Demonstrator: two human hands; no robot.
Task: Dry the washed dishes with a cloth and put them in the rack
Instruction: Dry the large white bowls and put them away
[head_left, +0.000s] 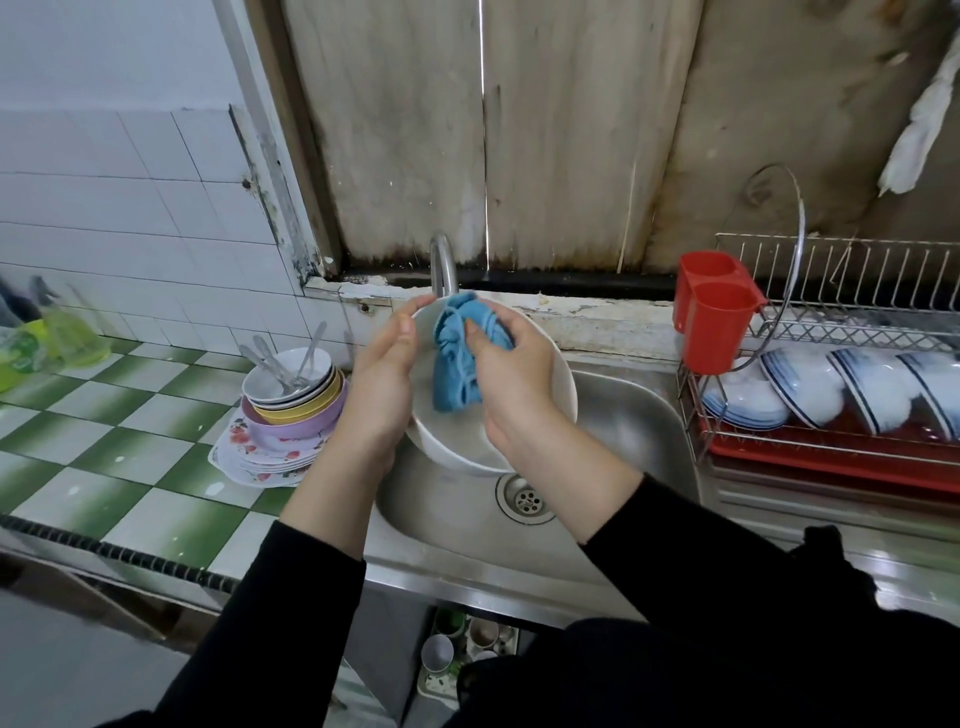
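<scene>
Over the sink (623, 415), my left hand (384, 374) grips the bowl (563, 384) at its left rim, and my right hand (514, 374) pinches the cloth (457, 364) inside it. Rack (857, 270) on the right, striped bowls (872, 389) in it. Stack (291, 410) waiting on the desk (130, 426), left.

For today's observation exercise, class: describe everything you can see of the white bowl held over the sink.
The white bowl is large, round, plain and glossy, perhaps ceramic. It is held tilted above the steel sink, opening toward the camera. The left hand holds its left rim; the right hand grips a crumpled blue cloth against its inside.
</scene>
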